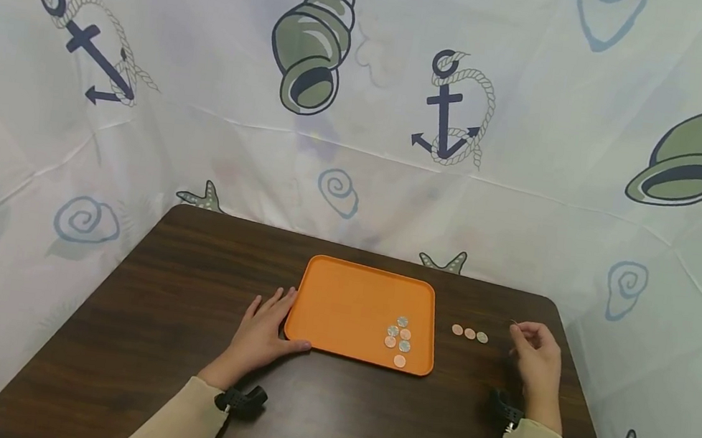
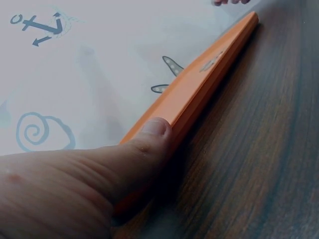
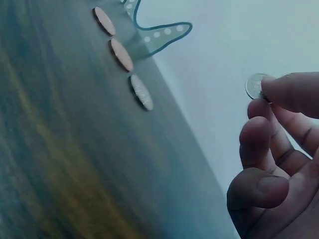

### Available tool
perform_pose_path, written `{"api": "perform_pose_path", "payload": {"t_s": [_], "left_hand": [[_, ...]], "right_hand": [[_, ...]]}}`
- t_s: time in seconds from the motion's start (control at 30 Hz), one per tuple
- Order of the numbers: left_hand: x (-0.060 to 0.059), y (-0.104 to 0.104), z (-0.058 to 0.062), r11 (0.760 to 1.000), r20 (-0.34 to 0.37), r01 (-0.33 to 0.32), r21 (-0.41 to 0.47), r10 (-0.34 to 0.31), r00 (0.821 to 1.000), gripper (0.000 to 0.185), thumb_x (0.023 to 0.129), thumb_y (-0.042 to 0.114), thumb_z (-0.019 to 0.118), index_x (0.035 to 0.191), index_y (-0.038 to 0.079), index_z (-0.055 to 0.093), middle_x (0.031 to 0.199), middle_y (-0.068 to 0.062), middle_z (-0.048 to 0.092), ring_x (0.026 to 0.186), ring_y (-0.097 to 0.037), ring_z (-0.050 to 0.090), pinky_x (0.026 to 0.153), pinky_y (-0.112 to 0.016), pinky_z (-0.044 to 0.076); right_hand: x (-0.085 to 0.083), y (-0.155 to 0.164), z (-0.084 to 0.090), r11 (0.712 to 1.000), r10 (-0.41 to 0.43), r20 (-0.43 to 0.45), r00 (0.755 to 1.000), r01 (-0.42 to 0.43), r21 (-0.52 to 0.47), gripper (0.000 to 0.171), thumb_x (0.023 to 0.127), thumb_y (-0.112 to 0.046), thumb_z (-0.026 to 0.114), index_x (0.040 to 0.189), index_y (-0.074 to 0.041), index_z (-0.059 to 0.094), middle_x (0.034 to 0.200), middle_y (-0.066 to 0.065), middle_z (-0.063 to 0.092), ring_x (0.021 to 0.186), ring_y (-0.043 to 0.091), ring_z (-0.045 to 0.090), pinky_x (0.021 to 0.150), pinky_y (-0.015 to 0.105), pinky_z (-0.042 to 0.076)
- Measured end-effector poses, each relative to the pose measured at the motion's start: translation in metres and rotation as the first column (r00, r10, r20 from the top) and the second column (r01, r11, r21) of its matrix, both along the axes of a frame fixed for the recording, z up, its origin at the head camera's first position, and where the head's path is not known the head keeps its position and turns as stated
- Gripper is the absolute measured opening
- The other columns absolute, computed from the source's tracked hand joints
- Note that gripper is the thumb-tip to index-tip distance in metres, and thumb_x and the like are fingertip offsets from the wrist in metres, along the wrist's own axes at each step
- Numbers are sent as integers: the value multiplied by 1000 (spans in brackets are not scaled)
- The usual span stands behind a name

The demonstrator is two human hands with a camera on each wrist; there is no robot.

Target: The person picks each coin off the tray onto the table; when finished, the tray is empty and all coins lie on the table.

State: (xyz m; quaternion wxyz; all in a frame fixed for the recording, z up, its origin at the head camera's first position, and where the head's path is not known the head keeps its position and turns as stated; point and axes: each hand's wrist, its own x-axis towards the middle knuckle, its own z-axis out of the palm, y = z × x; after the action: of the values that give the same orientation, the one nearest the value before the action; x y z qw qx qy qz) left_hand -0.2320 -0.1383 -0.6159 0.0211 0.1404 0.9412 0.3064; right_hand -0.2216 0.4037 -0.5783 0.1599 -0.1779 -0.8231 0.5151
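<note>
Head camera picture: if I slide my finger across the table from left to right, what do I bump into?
Left hand touching the tray's edge → orange tray → cluster of coins in the tray → row of three coins on the table → right hand, pinching a coin.

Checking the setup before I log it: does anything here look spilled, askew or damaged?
Nothing stands out. The orange tray lies flat with five coins in its corner, and three more coins sit in a neat row on the table.

surface (image 1: 116, 337): dark wood grain, smooth | tray (image 1: 348, 298): orange plastic, matt | coins (image 1: 470, 333): metal, a bit shiny | curtain (image 1: 535, 88): thin printed cloth, creased
</note>
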Motion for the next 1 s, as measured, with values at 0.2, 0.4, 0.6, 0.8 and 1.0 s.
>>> {"api": "perform_pose_path", "payload": {"t_s": [0.2,0.4,0.6,0.8,1.0], "left_hand": [[1,1,2,1000,-5,-1,-3,1,1000,122,85,70,84,175,12,25,180,-10,30,170,-35,22,137,-66,1],[2,2,5,1000,2,3,2,-3,1000,122,85,70,84,175,12,25,181,-10,28,171,-34,21,138,-64,0],[0,2,4,1000,1,0,-7,0,1000,122,85,71,83,175,12,25,181,-10,28,171,-34,20,137,-65,1],[1,2,3,1000,-4,4,-5,-4,1000,122,85,70,84,175,12,25,181,-10,28,171,-34,20,137,-65,1],[1,3,0,1000,-24,3,21,-2,1000,121,85,70,84,174,10,29,180,-11,30,170,-37,23,137,-65,1]], "right_hand": [[0,3,-9,999,26,158,987,-20,-40,31,105,-31,75,119,-4,67,82,-8,65,61,9,61,51,27,51],[0,7,-17,995,56,236,970,-34,-98,34,104,-26,77,122,1,70,79,-6,68,57,10,60,46,28,53],[-4,8,-18,998,60,266,962,-55,-27,39,102,-29,80,122,3,70,76,-3,67,57,12,64,50,30,58],[-5,7,-21,998,33,287,957,-49,48,36,103,-28,77,122,2,70,76,-1,69,57,15,64,51,32,59],[-5,5,-20,996,18,291,957,-42,75,35,103,-29,76,122,0,71,77,0,69,58,16,64,51,33,59]]}}
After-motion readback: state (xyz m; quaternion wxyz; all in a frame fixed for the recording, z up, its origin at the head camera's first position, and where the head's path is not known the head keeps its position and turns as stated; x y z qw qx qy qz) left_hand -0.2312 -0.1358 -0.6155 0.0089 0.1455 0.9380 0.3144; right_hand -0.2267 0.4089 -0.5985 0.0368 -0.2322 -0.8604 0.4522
